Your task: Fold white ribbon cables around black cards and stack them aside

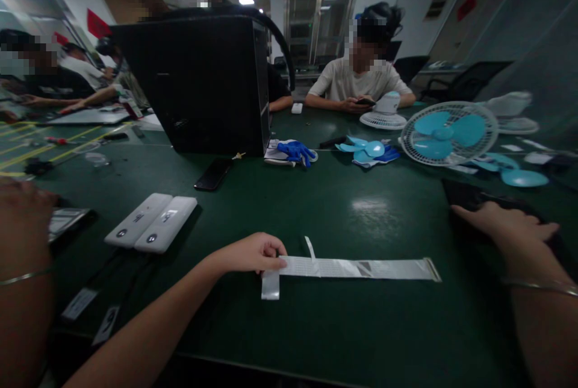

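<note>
A white flat ribbon cable (pixel 392 269) lies across the green table in front of me, with a connector (pixel 432 269) at its right end. My left hand (pixel 259 253) pinches the cable's left end between thumb and curled fingers. Below those fingers a short silvery tail (pixel 271 285) hangs off at an angle, and a thin white strip (pixel 309 248) sticks up from the cable's far edge. Over at the right, my right hand (pixel 506 222) rests spread over a dark flat object (pixel 467 192), its thumb apart; what that object is stays unclear.
Two white boxes (pixel 156 222) with dark leads stand left; another arm (pixel 22 243) fills the left edge. Behind are a phone (pixel 213 175), a big black case (pixel 198 87), gloves (pixel 295 152), blue fan blades (pixel 365 147) and a fan (pixel 447 132). A person (pixel 361 84) sits opposite.
</note>
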Tool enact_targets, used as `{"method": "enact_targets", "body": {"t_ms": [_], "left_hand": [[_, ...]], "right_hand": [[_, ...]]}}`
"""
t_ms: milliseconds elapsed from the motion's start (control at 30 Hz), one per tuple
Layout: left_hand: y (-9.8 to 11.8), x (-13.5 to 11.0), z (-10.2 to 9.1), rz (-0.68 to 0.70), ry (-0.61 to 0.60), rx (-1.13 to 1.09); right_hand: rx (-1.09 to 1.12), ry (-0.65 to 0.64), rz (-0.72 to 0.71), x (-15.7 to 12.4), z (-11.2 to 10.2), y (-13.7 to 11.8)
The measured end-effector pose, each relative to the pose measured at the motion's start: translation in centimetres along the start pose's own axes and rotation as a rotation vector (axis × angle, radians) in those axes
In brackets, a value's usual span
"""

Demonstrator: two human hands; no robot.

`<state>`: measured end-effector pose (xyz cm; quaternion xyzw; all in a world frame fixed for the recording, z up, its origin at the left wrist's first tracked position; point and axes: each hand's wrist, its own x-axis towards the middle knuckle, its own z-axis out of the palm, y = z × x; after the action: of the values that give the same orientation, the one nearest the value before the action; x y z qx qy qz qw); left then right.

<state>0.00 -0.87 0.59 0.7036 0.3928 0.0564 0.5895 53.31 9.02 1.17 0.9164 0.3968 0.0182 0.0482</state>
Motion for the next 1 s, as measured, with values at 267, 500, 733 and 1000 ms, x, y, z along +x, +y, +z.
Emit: {"method": "enact_targets", "body": {"t_ms": [267,500,733,1000], "left_hand": [[0.5,-0.5,0.6,0.071,0.069,0.249],[0.9,-0.5,0.7,0.123,0.100,0.365],[1.1,-0.5,0.8,0.212,0.203,0.504],[1.0,-0.5,0.9,0.323,0.301,0.573]], "right_hand": [[-0.088,-0.135,-0.248,-5.8,-2.8,-5.2],[-0.117,0.041,-0.764,-11.5,-1.8,-8.7],[0.041,0.157,-1.267,-16.8,-1.3,-11.1],[0.264,-0.144,-1.511,-21.9,-2.2,-12.2]]}}
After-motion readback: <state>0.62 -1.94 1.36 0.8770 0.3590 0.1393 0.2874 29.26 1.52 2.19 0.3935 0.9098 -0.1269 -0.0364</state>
